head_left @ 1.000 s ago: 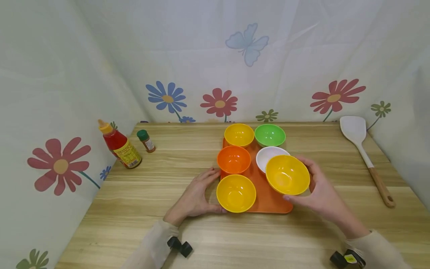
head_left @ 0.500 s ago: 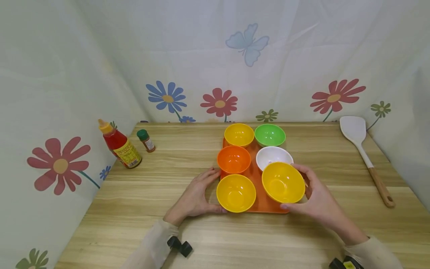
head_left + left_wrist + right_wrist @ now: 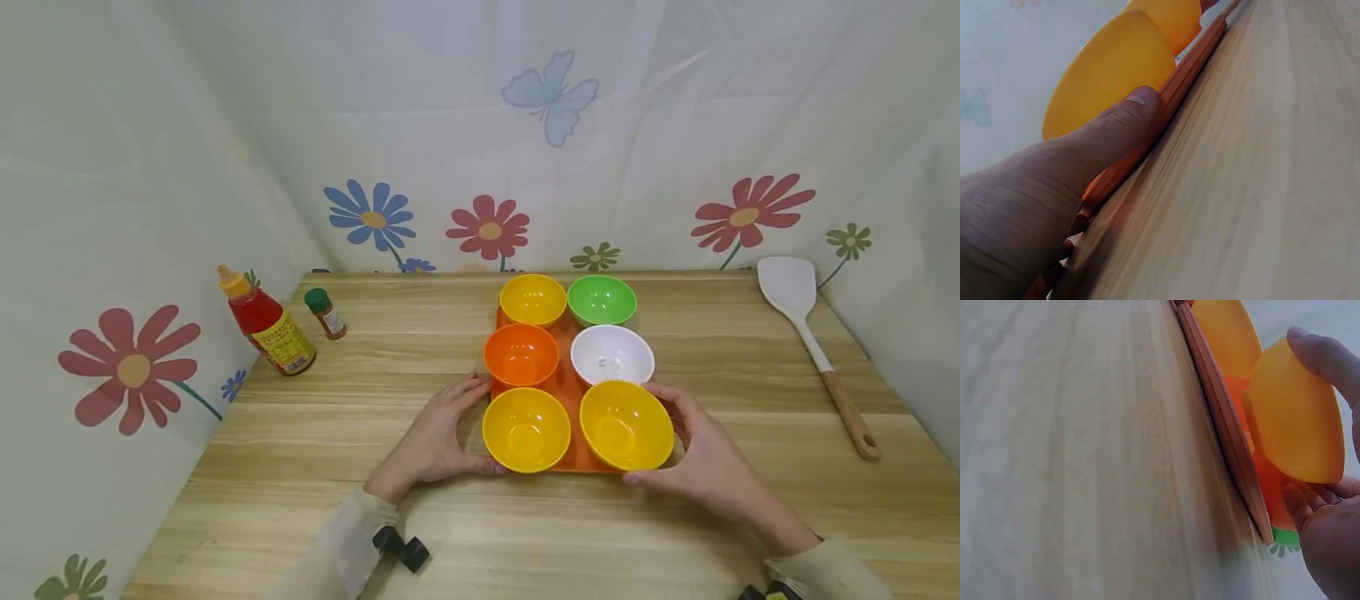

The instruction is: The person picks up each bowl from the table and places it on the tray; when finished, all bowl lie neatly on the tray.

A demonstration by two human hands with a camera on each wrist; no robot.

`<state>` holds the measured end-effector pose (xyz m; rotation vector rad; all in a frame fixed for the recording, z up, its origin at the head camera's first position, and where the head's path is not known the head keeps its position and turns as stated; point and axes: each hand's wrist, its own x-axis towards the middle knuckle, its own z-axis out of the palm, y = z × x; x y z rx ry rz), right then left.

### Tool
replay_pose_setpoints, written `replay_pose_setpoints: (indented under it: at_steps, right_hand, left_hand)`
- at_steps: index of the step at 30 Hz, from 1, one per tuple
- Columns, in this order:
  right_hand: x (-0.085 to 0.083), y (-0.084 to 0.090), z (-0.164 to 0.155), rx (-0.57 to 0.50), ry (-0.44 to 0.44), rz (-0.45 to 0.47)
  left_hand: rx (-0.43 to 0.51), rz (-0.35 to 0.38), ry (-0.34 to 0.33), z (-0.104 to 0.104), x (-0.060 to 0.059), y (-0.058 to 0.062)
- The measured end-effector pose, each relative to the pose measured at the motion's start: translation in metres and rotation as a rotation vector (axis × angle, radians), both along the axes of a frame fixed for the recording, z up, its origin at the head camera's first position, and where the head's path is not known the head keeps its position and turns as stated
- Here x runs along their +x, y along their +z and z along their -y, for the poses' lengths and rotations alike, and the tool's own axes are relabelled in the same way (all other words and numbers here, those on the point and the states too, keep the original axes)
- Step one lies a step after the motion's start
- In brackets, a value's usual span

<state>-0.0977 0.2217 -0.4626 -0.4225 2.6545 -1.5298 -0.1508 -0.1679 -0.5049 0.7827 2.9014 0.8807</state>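
Head view shows our right hand [image 3: 701, 454] curled around the yellow bowl [image 3: 626, 423] at the near right corner of the orange tray [image 3: 573, 387], just in front of the white bowl [image 3: 612, 353]. Our left hand [image 3: 435, 433] rests relaxed against the tray's left edge. Set so near the rim, the bowl could tip off.

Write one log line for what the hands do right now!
right hand: holds yellow bowl on orange tray | left hand: rests at tray edge
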Motion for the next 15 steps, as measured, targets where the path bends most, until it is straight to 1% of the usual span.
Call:
replay_pose_setpoints:
  at_steps: [5, 15]
  right_hand:
    - [-0.0003, -0.0043, -0.0006, 0.022, 0.02, -0.032]
    - [-0.0005, -0.008, -0.0008, 0.1, 0.04, -0.037]
  left_hand:
    - [0.003, 0.003, -0.002, 0.0, 0.0002, 0.0006]
    - [0.006, 0.008, -0.003, -0.001, 0.0001, 0.0019]
